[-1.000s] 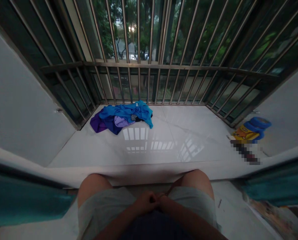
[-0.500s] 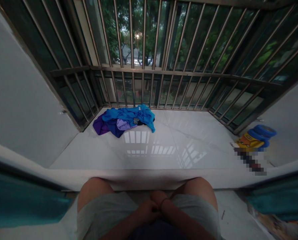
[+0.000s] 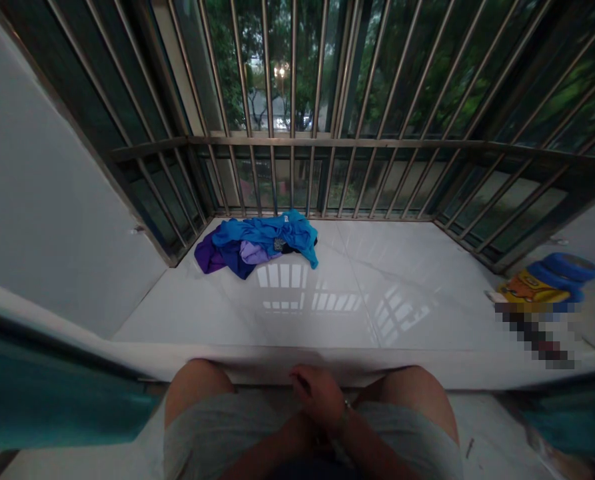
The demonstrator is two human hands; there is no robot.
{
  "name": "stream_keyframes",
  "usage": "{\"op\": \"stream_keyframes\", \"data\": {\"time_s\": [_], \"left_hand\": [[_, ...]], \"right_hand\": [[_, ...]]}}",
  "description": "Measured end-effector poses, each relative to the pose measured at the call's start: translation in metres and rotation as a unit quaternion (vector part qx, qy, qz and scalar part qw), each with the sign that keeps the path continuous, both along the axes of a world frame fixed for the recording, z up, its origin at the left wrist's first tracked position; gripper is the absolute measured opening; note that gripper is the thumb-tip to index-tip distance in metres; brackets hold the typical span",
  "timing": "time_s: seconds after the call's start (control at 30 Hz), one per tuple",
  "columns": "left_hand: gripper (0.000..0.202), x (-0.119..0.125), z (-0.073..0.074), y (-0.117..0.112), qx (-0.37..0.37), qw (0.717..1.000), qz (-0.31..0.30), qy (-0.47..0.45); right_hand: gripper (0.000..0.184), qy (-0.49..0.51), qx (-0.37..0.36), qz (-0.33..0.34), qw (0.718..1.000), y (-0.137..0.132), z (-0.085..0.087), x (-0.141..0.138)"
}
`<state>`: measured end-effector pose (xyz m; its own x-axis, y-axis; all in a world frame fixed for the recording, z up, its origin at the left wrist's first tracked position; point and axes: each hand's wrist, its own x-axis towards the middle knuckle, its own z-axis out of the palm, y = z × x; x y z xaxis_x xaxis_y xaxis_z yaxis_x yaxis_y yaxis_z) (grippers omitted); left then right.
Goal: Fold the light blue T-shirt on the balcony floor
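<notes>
My right hand (image 3: 322,397) is over my lap, between my knees, its fingers loosely curled with nothing visible in them. A thin band circles its wrist. Under it rests my left hand (image 3: 300,430), crossed beneath the right wrist, its fingers mostly hidden and dark. Beyond both hands, a crumpled heap of clothes lies on the white tiled ledge (image 3: 317,330). In it are a bright blue garment (image 3: 257,232), a dark purple piece (image 3: 210,257), a lilac piece (image 3: 254,253) and some black cloth. Neither hand touches the heap.
Metal window bars (image 3: 292,141) enclose the ledge at the back and sides. A blue and yellow container (image 3: 542,283) stands at the right, beside a pixelated dark item (image 3: 534,337). Teal curtains (image 3: 57,393) hang at both sides. My knees (image 3: 200,383) touch or nearly touch the ledge front.
My right hand has lifted slightly off the left and moved forward, its fingers now showing. The view has shifted, so ledge items appear further right. The clothes have not moved.
</notes>
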<state>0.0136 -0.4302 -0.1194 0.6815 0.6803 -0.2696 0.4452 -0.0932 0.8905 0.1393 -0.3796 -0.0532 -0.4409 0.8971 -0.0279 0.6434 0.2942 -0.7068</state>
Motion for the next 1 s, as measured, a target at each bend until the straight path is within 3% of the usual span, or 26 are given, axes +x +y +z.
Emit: {"op": "stream_keyframes", "data": {"time_s": [0.07, 0.13, 0.23, 0.33, 0.4, 0.5, 0.57, 0.67, 0.77, 0.83, 0.9, 1.0], "left_hand": [[0.029, -0.005, 0.02, 0.003, -0.01, 1.0, 0.019, 0.023], [0.034, -0.009, 0.05, 0.014, 0.005, 0.998, 0.06, 0.028], [0.034, -0.012, 0.1, 0.058, 0.056, 0.991, 0.125, -0.009], [0.028, -0.008, 0.134, 0.129, 0.135, 0.97, 0.198, -0.032], [0.023, 0.0, 0.144, 0.182, 0.184, 0.95, 0.252, 0.003], [0.036, 0.017, 0.147, 0.256, 0.231, 0.923, 0.301, 0.066], [0.048, 0.03, 0.145, 0.294, 0.243, 0.914, 0.305, 0.117], [0.059, 0.05, 0.143, 0.334, 0.229, 0.9, 0.31, 0.203], [0.049, 0.069, 0.145, 0.353, 0.223, 0.896, 0.324, 0.204], [0.044, 0.077, 0.151, 0.351, 0.242, 0.901, 0.315, 0.175], [0.044, 0.079, 0.157, 0.334, 0.27, 0.906, 0.297, 0.132], [0.044, 0.066, 0.164, 0.277, 0.315, 0.905, 0.278, 0.065]], "right_hand": [[0.026, 0.004, 0.173, -0.027, 0.985, 0.018, 0.019, 0.027], [0.027, -0.027, 0.293, -0.08, 0.952, 0.046, 0.033, 0.053], [0.032, -0.099, 0.35, -0.162, 0.917, 0.087, 0.038, 0.075], [0.035, -0.147, 0.342, -0.209, 0.904, 0.108, 0.029, 0.078], [0.029, -0.141, 0.328, -0.195, 0.913, 0.109, 0.022, 0.076], [0.023, -0.116, 0.307, -0.181, 0.927, 0.104, 0.02, 0.075], [0.02, -0.117, 0.293, -0.196, 0.928, 0.102, 0.022, 0.075], [0.018, -0.13, 0.276, -0.203, 0.93, 0.102, 0.025, 0.073], [0.017, -0.142, 0.26, -0.205, 0.933, 0.103, 0.024, 0.072], [0.016, -0.144, 0.255, -0.207, 0.934, 0.103, 0.022, 0.072], [0.016, -0.143, 0.255, -0.209, 0.933, 0.103, 0.021, 0.073], [0.024, -0.136, 0.26, -0.218, 0.931, 0.103, 0.02, 0.073]]}}
